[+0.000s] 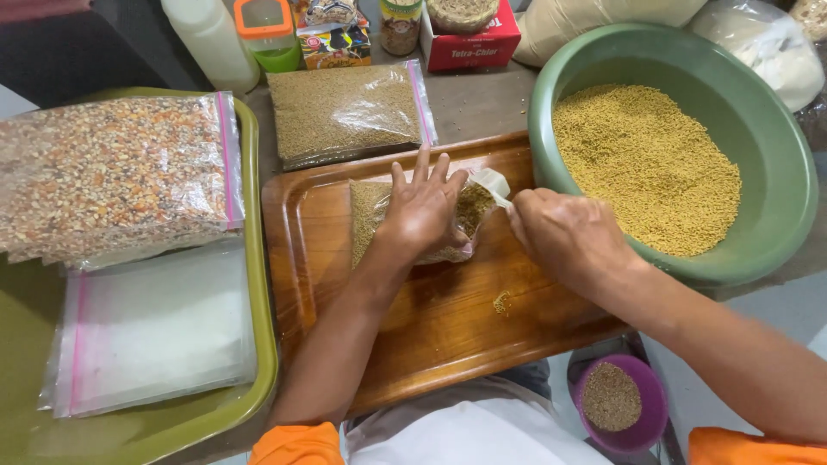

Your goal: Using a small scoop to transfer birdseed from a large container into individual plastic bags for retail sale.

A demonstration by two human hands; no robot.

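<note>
left hand (422, 211) lies flat, fingers spread, palm down on a small clear bag of brown grain (379, 207), pressing it onto the wooden tray (431, 327). bag sits near the tray's far edge, about mid-width, w/ its open mouth toward the tray's right edge. right hand (564, 237) is closed in a pinch on the bag's white mouth flap (493, 183), just beside the rim of the green basin (672, 155). basin is full of yellow pellets & overlaps the tray's far right corner. a few spilled grains (501, 302) lie on the tray towards its near right part.

beyond the tray's far edge lies a filled zip bag of fine brown seed (345, 112), sealed, flat on the bench. left of the wooden tray, touching it, is an olive tray (258, 258); its far part carries a big bag of mixed corn (112, 172), its near part a stack of empty zip bags (155, 331) w/ pink seals. a purple bowl of brown grain (618, 400) sits low, below the bench's near edge, right of the person's lap. bottles, jars & a red box (469, 47) line the bench's far edge.
</note>
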